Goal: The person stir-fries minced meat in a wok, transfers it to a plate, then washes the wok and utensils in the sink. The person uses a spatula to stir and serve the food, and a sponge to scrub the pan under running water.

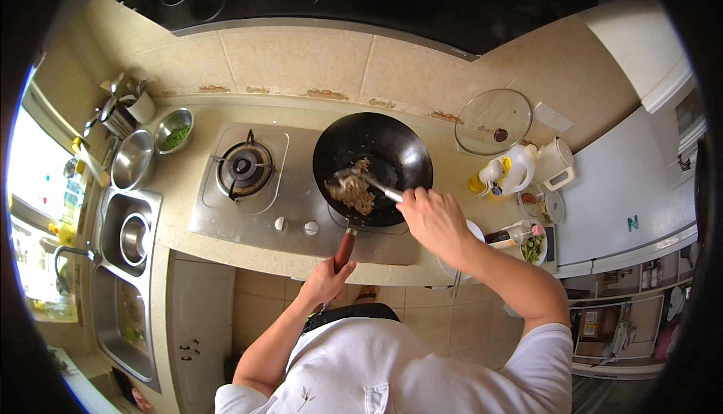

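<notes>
A dark wok sits over the right burner of the steel gas stove. Its wooden handle points towards me, and my left hand is closed around the handle's end. My right hand grips the metal handle of a cooking utensil, which reaches down into the wok from the right. The utensil's blurred head lies at browned, crumbled food that looks like minced meat, gathered in the left and lower part of the wok.
Left of the wok is a bare burner. Steel bowls, one with chopped greens, stand beside the sink. A glass lid leans on the wall at right, near an oil bottle, a white pitcher and a plate. A range hood hangs above.
</notes>
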Demonstrator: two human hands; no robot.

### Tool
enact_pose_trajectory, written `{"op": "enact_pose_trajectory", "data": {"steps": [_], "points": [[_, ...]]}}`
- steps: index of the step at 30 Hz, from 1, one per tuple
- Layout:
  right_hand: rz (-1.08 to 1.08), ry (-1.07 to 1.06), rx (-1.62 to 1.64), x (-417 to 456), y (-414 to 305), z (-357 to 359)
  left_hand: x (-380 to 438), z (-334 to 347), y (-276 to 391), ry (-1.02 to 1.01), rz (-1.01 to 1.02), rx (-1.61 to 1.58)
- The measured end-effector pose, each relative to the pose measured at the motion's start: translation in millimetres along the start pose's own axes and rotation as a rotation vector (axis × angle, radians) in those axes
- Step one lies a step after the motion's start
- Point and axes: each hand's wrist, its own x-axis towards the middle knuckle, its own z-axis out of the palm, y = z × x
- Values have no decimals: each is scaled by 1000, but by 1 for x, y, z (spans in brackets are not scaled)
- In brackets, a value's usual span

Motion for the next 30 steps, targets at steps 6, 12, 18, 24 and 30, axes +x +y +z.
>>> {"op": "enact_pose_trajectory", "data": {"steps": [6,12,18,24,30], "points": [[-89,-26,-186,-39,-25,1,-6,-5,8,8,-22,24],[85,27,-45,-17,23,19,-5,-3,9,16,-41,5],[44,-78,-85,-41,4,3,-8,-3,12,27,-31,1],[264,21,61,4,52,41,-7,-4,13,1,-28,-8],[371,136,119,26,54,98,-2,-6,15,-46,-7,-96]]}}
